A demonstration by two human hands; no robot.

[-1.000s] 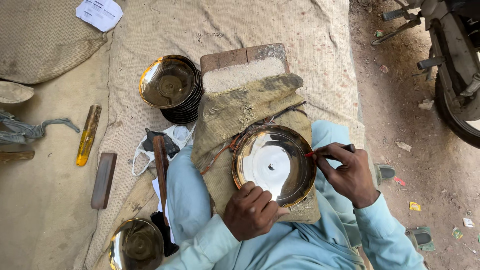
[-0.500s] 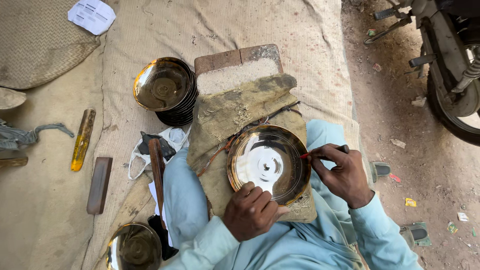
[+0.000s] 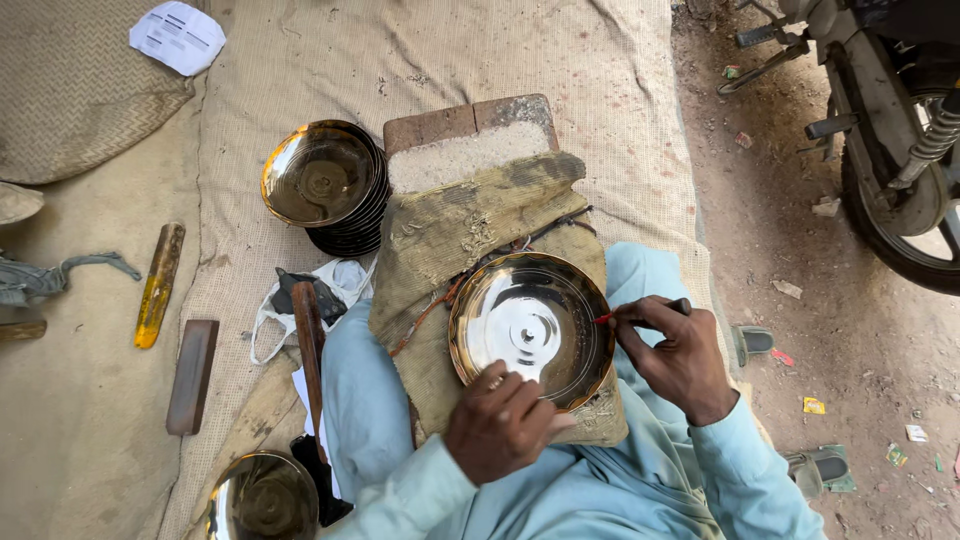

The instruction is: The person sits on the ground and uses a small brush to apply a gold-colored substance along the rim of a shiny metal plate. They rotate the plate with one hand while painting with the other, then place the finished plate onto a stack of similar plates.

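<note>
A shiny brass plate [image 3: 528, 325] lies on a worn cloth pad [image 3: 470, 230] over my lap. My left hand [image 3: 500, 420] grips the plate's near rim. My right hand [image 3: 675, 355] is closed around a thin red-tipped marking tool [image 3: 640, 311], whose tip touches the plate's right rim. My sleeves and trousers are light blue.
A stack of brass plates [image 3: 325, 185] stands beyond the pad at the left, one more plate [image 3: 262, 497] by my left knee. A wooden block [image 3: 470, 125], a wooden-handled tool [image 3: 308, 345], a yellow-handled tool [image 3: 158, 285], a flat bar [image 3: 192, 375] and a motorcycle wheel [image 3: 905, 170] surround me.
The plate has turned a little under my hands; its bright reflection has shifted. Both hands keep their places on the rim.
</note>
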